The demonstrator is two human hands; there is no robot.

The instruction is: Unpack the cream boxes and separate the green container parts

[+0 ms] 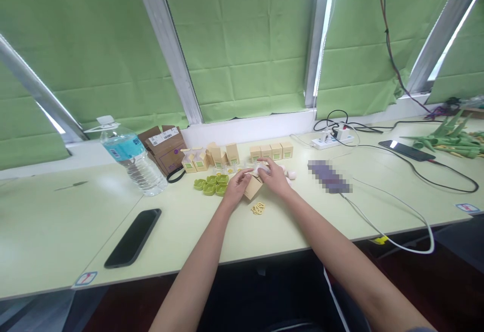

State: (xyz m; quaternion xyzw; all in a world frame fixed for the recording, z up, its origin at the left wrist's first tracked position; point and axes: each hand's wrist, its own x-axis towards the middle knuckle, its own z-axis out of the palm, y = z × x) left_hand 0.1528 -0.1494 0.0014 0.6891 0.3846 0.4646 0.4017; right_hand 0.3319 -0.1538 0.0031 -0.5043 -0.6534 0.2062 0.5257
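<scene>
far left, a clear plastic bottle with a blue label (138, 163) is seen leaning in view; nearer, a black flat phone (133, 238) is laid on the pale green-yellow table (181, 231). beyond, a brown cardboard carton (166, 153) is set near the wall, with small tan cardboard boxes (194, 159) grouped to its right, some with flaps raised. just left of the hands, green plastic cups in a cluster (210, 185) are placed.

centre: a small tan cardboard box (252, 189) is held at its left side by the left hand (236, 187), fingers narrowed on it. the box is tilted above the table, between the hands. the right hand (275, 177) is curled over the far side, at a whitish, see-through piece (261, 169); whether that piece is pinched or only touched cannot be told.

handling, as judged: box light, thin-walled, stiff along the folds, easily dented on flat faces; best taken by opposite side walls near the corners, with light pressure. the whitish piece is judged light, perhaps slick; a grip by its edges is advised.

nearer, pale yellow loops (258, 208) are heaped, seemingly soft. right of the hands, pinkish-white pieces (291, 175) are partly hidden.
</scene>
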